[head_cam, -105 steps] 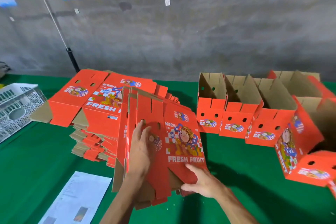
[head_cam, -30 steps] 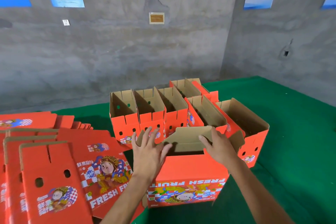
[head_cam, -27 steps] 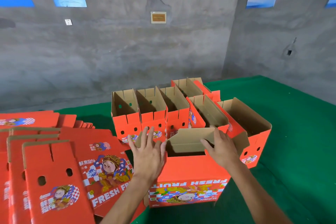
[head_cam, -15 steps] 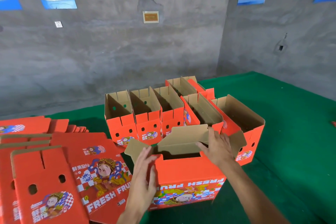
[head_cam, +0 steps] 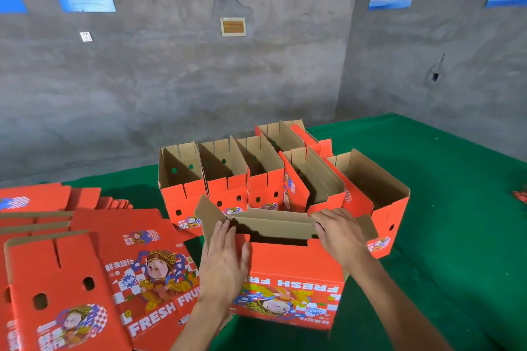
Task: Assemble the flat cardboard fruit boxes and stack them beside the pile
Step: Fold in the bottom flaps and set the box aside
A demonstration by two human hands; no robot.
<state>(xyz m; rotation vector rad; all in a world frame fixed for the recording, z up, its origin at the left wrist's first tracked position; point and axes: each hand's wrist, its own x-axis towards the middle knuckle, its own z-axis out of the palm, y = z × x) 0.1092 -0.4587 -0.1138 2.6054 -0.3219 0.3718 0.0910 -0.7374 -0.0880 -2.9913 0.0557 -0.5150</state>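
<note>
Head view: six assembled boxes stand open-topped in a cluster at the back of the green desk. A seventh box stands upside down just before them, its bottom flaps half folded. The left hand lies flat against its left end flap, fingers straight; the right hand presses the long flap, fingers curled over its edge. The flat pile, several sheets deep, waits at left, so much remains.

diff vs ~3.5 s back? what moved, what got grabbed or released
The flat blank held up over the pile then is now an opened box standing upside down on the green table, in front of the row of assembled boxes. The left hand now presses its left flap, and the right hand folds the long flap. The flat pile and the row are unchanged.
</note>
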